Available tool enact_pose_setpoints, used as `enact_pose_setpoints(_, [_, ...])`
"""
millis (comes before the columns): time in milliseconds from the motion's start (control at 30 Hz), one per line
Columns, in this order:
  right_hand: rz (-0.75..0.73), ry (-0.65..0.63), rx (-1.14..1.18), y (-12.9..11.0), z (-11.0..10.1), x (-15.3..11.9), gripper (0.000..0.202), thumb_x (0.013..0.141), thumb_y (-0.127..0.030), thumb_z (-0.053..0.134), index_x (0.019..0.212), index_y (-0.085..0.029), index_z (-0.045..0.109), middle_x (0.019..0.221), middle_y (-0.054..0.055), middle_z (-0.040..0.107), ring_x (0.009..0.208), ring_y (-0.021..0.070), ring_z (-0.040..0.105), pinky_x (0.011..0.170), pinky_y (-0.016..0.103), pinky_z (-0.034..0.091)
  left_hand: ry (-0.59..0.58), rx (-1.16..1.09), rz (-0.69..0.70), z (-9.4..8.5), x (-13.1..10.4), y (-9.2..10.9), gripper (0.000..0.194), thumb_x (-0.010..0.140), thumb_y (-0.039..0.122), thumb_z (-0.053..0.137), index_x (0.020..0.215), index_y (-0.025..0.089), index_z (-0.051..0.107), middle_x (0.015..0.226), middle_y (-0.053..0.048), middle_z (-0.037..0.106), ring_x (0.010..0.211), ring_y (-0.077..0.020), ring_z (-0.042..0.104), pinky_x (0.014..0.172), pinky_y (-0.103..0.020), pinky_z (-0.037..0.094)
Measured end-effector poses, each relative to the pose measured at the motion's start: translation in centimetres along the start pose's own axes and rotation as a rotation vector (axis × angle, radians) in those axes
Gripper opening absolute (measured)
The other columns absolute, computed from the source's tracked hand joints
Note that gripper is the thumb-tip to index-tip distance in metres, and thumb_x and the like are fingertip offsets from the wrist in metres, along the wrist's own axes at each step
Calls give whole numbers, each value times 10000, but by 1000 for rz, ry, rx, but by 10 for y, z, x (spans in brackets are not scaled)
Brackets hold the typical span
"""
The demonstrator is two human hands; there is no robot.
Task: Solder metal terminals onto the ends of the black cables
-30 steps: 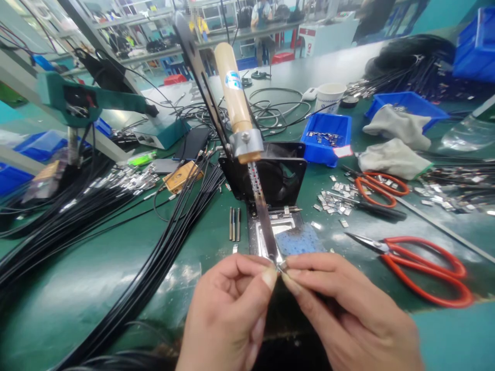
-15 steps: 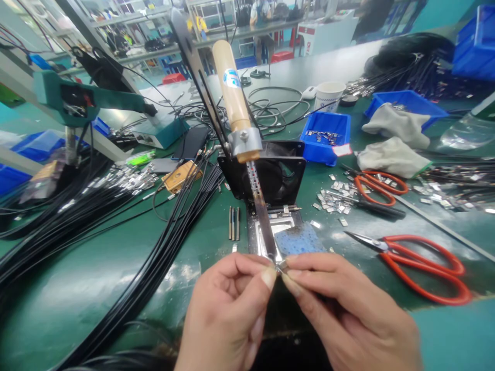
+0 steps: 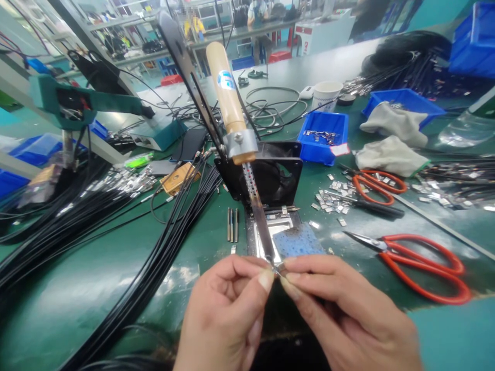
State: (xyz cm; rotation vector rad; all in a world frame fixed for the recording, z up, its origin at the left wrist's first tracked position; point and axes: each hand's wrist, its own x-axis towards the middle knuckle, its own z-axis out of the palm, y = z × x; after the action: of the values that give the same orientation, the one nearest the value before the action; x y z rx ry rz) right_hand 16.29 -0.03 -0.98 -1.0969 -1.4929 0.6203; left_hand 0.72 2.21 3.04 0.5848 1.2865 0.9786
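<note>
Since the earlier frame, the whole view has been shifted slightly, so that everything on the table (image 3: 174, 288) is seen a little further left; the grip at the soldering iron (image 3: 251, 188) is little changed. Above the middle of the table's near edge, a small metal part (image 3: 277, 270) is pinched by thumb and fingers of the left hand (image 3: 228, 309) and right hand (image 3: 348, 304), at the iron's tip; whether the tip is touched cannot be told. The part is mostly hidden, so its full long axis is unclear; the visible sliver is slanted down toward the right. The iron is mounted aslant, its wooden handle raised toward the far edge, its tip pointed down toward the near edge, beside a blue sponge (image 3: 296, 239).
</note>
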Motion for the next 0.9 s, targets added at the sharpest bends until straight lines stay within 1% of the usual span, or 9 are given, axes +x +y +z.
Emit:
enact_pose_setpoints(67, [-2,-2,1,1,0,0,228,875,-24,728,1011,-205,756,1064,-4,769,949,88,752,895,113,586,-10,2,-4,-1,0,-1,234,778,271,859,692,154,676,569,48,606,376,-5,313,357,-111,213])
enact_pose_setpoints(167, [6,-12,-6,1,0,-1,220,873,-31,733,1003,-206,755,1053,-8,768,938,82,751,892,103,581,-5,-2,-6,0,-1,-1,247,776,259,855,671,146,662,590,35,624,377,8,297,365,-108,201])
enact_pose_setpoints(267, [11,-1,-23,0,0,-2,203,871,-45,737,988,-210,758,1036,-7,769,915,88,755,875,111,588,20,-10,5,3,-2,-2,242,778,234,844,662,143,652,527,56,569,385,7,281,383,-103,207])
enact_pose_setpoints(433, [12,-8,-34,-1,0,-2,207,869,-43,734,986,-212,760,1030,13,766,907,121,758,840,165,619,31,-22,-14,5,-3,-1,219,787,230,834,689,152,655,466,75,517,383,-4,268,379,-104,198])
enact_pose_setpoints(533, [10,0,-32,-1,2,-1,210,872,-37,728,986,-212,759,1029,11,760,906,115,753,842,159,612,27,-20,-6,5,-3,-1,214,795,219,831,692,153,656,430,94,469,391,-11,260,392,-102,218])
enact_pose_setpoints(633, [21,22,-22,-1,4,0,213,877,-36,723,988,-215,756,1038,5,753,905,107,748,841,150,605,24,-12,-9,5,-3,0,219,797,232,829,697,154,650,448,91,483,393,-15,253,387,-112,202])
enact_pose_setpoints(800, [15,9,-31,-1,3,0,208,875,-33,729,982,-209,754,1044,0,744,916,96,741,862,131,589,15,-10,-7,5,-3,0,214,803,237,816,693,153,653,465,86,497,388,-15,253,380,-119,182])
enact_pose_setpoints(900, [6,5,-30,0,3,0,209,874,-36,731,984,-213,751,1038,-1,743,908,102,741,856,143,597,27,-15,0,6,-3,0,211,793,221,824,687,150,656,470,85,504,393,-14,256,376,-111,186])
